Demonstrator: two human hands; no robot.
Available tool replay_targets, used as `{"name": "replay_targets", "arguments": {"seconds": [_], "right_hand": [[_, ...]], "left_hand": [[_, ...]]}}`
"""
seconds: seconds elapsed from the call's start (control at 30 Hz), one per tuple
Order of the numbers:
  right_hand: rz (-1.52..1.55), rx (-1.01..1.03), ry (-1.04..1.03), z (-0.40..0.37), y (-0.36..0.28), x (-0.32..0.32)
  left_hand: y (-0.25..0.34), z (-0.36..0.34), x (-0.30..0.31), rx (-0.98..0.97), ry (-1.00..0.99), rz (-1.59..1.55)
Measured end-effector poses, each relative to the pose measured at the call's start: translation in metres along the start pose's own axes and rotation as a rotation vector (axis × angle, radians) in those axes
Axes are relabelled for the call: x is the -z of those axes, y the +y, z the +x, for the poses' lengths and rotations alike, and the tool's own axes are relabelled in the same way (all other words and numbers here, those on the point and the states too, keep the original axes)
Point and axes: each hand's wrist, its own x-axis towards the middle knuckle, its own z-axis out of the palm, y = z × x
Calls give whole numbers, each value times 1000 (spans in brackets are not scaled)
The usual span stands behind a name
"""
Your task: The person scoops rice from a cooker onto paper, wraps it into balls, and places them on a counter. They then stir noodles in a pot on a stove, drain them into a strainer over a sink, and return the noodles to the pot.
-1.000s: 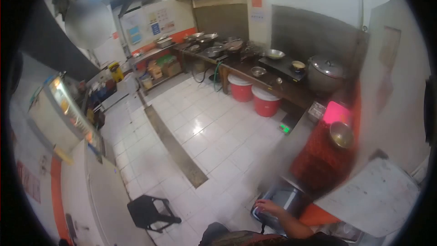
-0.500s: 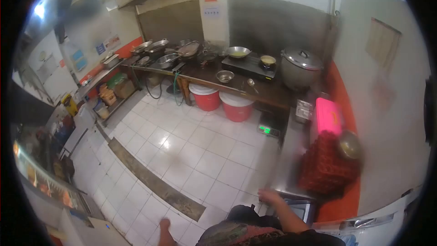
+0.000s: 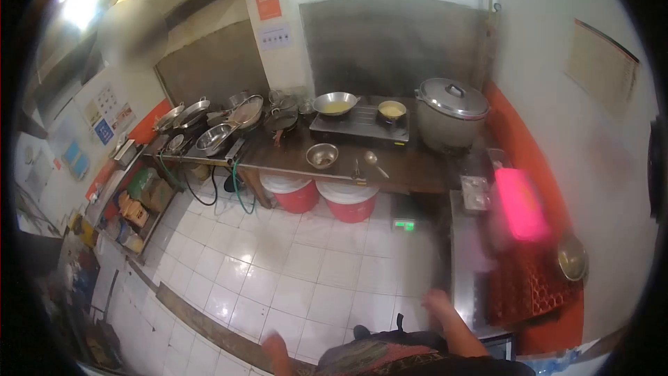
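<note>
My left hand (image 3: 275, 347) hangs low over the tiled floor, touching nothing that I can see. My right hand (image 3: 438, 302) is held in front of me at the right, close to the edge of the steel counter (image 3: 467, 258). Neither hand shows an object in it, but the fingers are blurred and partly turned away. Nearest to my right hand are a stack of red egg trays (image 3: 536, 292) and a bright pink box (image 3: 520, 205) on that counter. A metal bowl (image 3: 572, 259) rests by the trays.
Ahead, a dark worktable (image 3: 285, 155) carries a gas stove (image 3: 358, 130) with a wok (image 3: 335, 104) and a small pan (image 3: 392, 110), a steel bowl (image 3: 322, 156), a spoon (image 3: 376, 163) and a large lidded pot (image 3: 452, 115). Red buckets (image 3: 348, 208) and a lit scale (image 3: 403, 225) sit below.
My view has come nearer to the worktable and turned a little to the right. Both hands have stayed low in front of me; nothing has visibly been picked up.
</note>
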Motion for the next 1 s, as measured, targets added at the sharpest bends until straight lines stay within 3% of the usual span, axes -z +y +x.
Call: {"name": "replay_targets", "arguments": {"seconds": [0.03, 0.07, 0.1, 0.13, 0.17, 0.2, 0.23, 0.27, 0.37, 0.4, 0.47, 0.57, 0.67, 0.7, 0.73, 0.8, 0.87, 0.93, 1.0], "right_hand": [[-429, -64, 0, 4, -48, -27], [-404, -61, -58, 38, -24, -46], [-366, 2, -95, 101, -29, -63], [-493, 163, -44, 105, -89, -96], [-412, 176, -98, 115, -109, -118], [-331, 185, -152, 125, -130, -141], [-17, 95, -277, 165, -122, -156], [-69, 95, -251, 185, -133, -173], [-158, 86, -203, 233, -165, -229], [-140, 81, -199, 251, -172, -241], [-100, 48, -183, 269, -197, -260], [-60, 32, -131, 283, -261, -274], [-125, 54, 0, 315, -286, -278], [-205, 52, 71, 323, -308, -280], [-236, 53, 109, 340, -317, -277], [-249, 57, 156, 385, -329, -270], [-306, 114, 149, 464, -320, -256], [-504, 183, 162, 579, -278, -227], [-803, 177, 216, 690, -238, -205]], "left_hand": [[-21, -18, -43, -25, -211, 83], [-49, -35, -57, -53, -448, 180], [-43, -4, -57, 44, -408, 121], [-31, 35, -61, 137, -360, 52], [-35, 67, -76, 26, -374, 24], [-31, 80, -67, 143, -352, -49], [-19, 117, -51, 259, -316, -120], [-8, 157, -50, 370, -257, -201], [-13, 190, -126, 134, -217, -399], [-1, 202, -129, 209, -257, -352], [-2, 222, -161, -159, -426, -147], [17, 278, -197, -609, -575, -305], [37, 357, -242, -994, -617, -858], [47, 385, -255, -655, -1195, -1270], [58, 412, -268, -45, -1609, -1592], [113, 468, -278, -146, -1266, -1111], [146, 523, -277, -821, -426, -417], [177, 570, -281, -608, -285, -662], [223, 604, -245, 307, -790, -1113]]}}
